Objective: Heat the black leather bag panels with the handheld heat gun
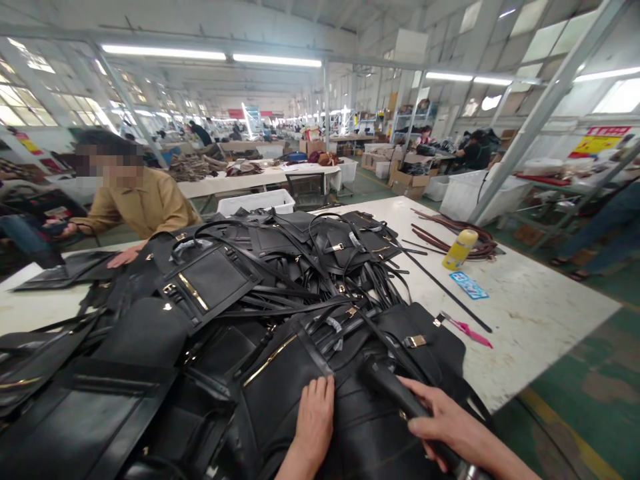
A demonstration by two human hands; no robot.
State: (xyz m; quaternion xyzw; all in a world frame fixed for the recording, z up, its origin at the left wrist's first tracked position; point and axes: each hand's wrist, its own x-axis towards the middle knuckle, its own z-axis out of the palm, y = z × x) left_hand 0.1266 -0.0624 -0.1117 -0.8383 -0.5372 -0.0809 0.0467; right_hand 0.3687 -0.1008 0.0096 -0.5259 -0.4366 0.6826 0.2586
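Observation:
My left hand (315, 417) lies with outstretched fingers on a black bag panel (277, 380) that has a gold zipper, pressing near its right edge. In my right hand (445, 423) is a black hand tool (395, 390) with a long handle and an angled head; a metal piece shows at its lower end. The head is over a smooth black bag part (370, 427) just right of my left hand. The tool's exact kind is not clear. Around both hands lie black bags with straps, gold buckles and clear plastic wrapping on some fittings.
A heap of black bags (210, 280) covers much of the white table (540, 333). A yellow bottle (460, 249), blue card (469, 285), pink-handled tool (473, 333) and brown straps (450, 233) lie right. A co-worker (135, 193) is at the left; a white bin (257, 201) stands behind.

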